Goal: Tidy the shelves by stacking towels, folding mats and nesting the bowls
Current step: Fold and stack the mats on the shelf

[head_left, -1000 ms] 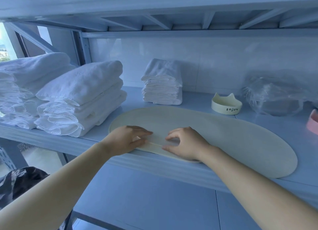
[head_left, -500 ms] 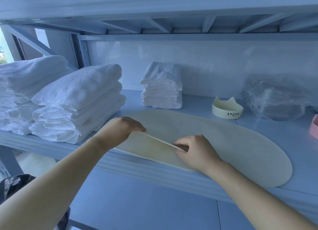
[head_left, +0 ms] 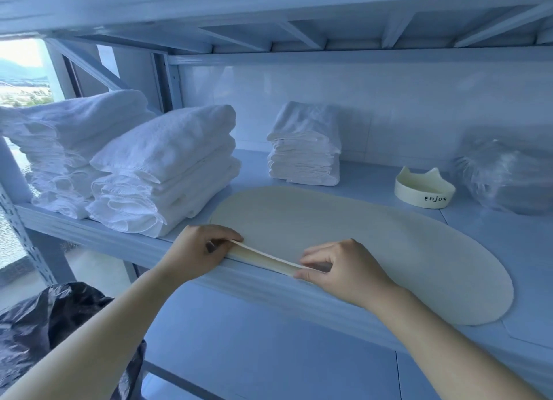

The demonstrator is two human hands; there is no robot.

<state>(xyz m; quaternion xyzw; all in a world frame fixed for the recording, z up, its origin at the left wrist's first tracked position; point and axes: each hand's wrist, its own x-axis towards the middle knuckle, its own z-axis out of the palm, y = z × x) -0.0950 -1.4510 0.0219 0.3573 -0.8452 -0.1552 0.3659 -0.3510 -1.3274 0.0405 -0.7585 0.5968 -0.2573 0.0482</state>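
Hands — left hand (head_left: pixel 199 254), right hand (head_left: pixel 341 269) — pinching mat (head_left: pixel 374 238) edge

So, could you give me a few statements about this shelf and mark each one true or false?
1. The left hand and the right hand both pinch the near edge of the mat. True.
2. The mat is already folded in half. False: it lies spread out flat, with only its near edge lifted.
3. Three stacks of white towels sit on the shelf. True.
4. The bowl stands to the left of all the towels. False: it stands to their right, towards the back of the shelf.
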